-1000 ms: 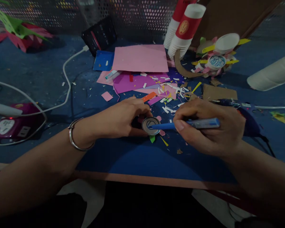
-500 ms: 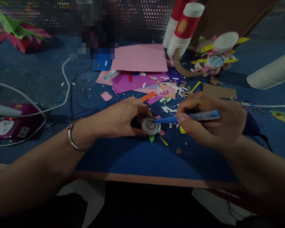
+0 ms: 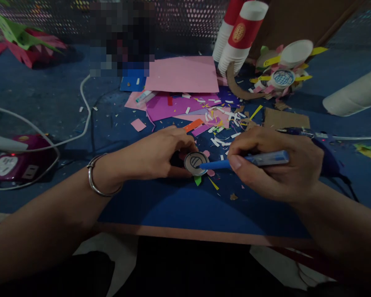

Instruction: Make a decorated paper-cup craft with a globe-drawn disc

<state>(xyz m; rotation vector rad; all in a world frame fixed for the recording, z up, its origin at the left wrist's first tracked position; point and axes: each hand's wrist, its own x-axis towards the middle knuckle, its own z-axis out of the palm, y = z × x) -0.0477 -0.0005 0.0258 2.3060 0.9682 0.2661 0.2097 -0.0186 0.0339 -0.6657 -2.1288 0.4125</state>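
A small round white disc (image 3: 194,161) with drawn lines lies on the blue table (image 3: 179,210), near its front edge. My left hand (image 3: 156,154), a metal bangle (image 3: 94,181) on its wrist, is closed on the disc's left rim and pins it down. My right hand (image 3: 275,165) grips a blue marker (image 3: 250,161) whose tip rests on the lower right part of the disc. Pink, green and yellow paper bits lie round the disc.
Pink and purple paper sheets (image 3: 182,76) and scraps lie behind my hands. Stacked red-and-white paper cups (image 3: 239,39) and a cup craft with yellow strips (image 3: 281,70) stand at the back right. A white roll (image 3: 355,93) lies far right, a pink device (image 3: 15,161) with white cable at left.
The marker tip has moved from the disc's upper right edge down to its lower right part, and more lines show on the disc. My left hand stays put.
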